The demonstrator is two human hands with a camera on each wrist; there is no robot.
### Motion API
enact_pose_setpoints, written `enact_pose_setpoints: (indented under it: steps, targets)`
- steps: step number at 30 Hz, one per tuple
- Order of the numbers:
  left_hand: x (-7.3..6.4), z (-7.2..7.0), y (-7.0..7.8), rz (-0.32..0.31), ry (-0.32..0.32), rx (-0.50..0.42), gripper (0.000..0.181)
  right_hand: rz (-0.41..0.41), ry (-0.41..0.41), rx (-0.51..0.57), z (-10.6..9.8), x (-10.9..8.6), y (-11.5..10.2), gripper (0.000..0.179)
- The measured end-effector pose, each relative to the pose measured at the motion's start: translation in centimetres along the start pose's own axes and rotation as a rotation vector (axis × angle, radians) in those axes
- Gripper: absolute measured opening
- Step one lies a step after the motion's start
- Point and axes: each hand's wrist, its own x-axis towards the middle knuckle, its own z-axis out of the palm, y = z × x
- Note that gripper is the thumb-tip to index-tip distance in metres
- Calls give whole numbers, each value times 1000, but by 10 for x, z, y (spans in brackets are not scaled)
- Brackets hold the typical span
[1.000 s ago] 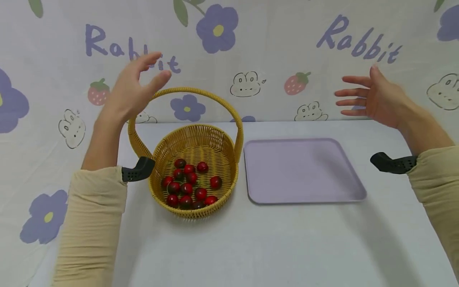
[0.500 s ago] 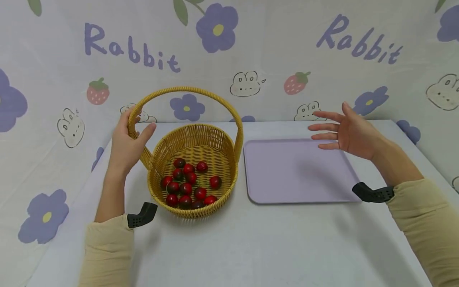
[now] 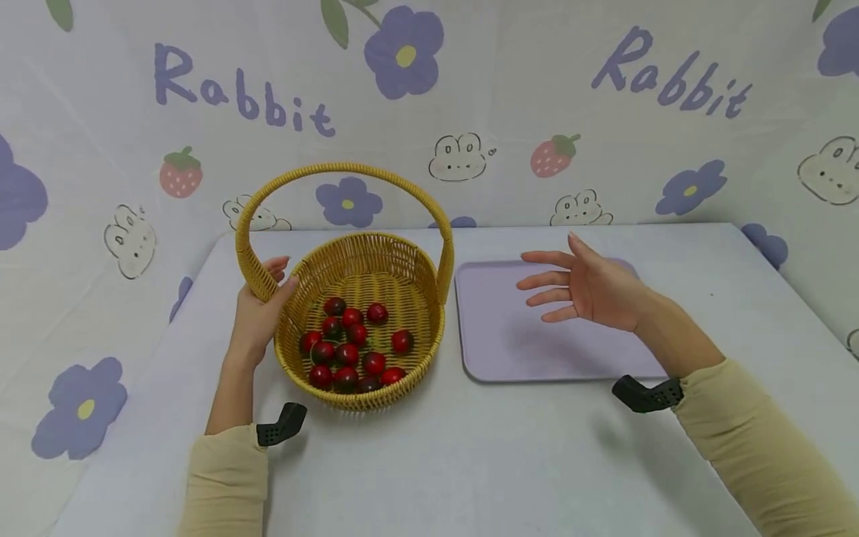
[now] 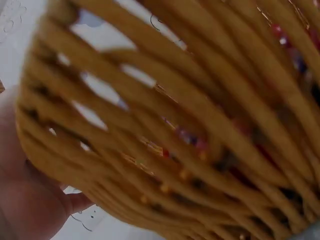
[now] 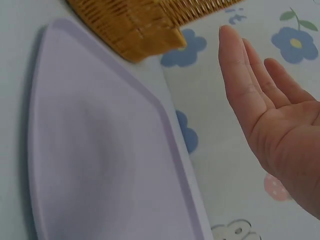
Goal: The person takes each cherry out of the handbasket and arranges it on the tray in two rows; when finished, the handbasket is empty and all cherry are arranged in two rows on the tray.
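Observation:
A yellow wicker basket [image 3: 362,403] with a tall hoop handle [image 3: 345,168] stands left of centre. Several dark red cherries [image 3: 347,354] lie inside, mostly toward the near side. My left hand [image 3: 258,317] holds the basket's left side at the foot of the handle. Its fingers pass behind the handle and the thumb lies at the rim. In the left wrist view the woven wall [image 4: 165,115] fills most of the picture and hides part of that hand [image 4: 30,195]. My right hand [image 3: 590,291] hovers over the lilac tray [image 3: 496,335], fingers spread and holding nothing.
The tray lies just right of the basket on a white-covered table [image 3: 470,462]. Behind them rises a cloth backdrop [image 3: 503,74] printed with flowers, rabbits and strawberries. Black wrist mounts [image 3: 647,394] sit at both sleeve cuffs.
My left hand has come down from above the handle to the basket's left side. The right hand has moved left and lower, over the tray. Basket and tray stay put.

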Motion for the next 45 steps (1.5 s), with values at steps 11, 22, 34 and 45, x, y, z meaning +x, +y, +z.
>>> enact_pose_setpoints:
  steps: [11, 22, 34, 45]
  targets:
    - [-3, -7, -18, -98, -145, -45, 41, 142, 73, -153, 49, 43, 12, 68]
    - [-1, -12, -24, -73, -182, -46, 46, 159, -26, -206, 92, 92, 19, 61]
    - [-2, -10, -27, -89, -172, -50, 46, 240, 148, -286, 112, 150, 38, 57]
    - [-4, -10, -26, -91, -166, -35, 46, 301, 380, -482, 119, 181, 51, 51]
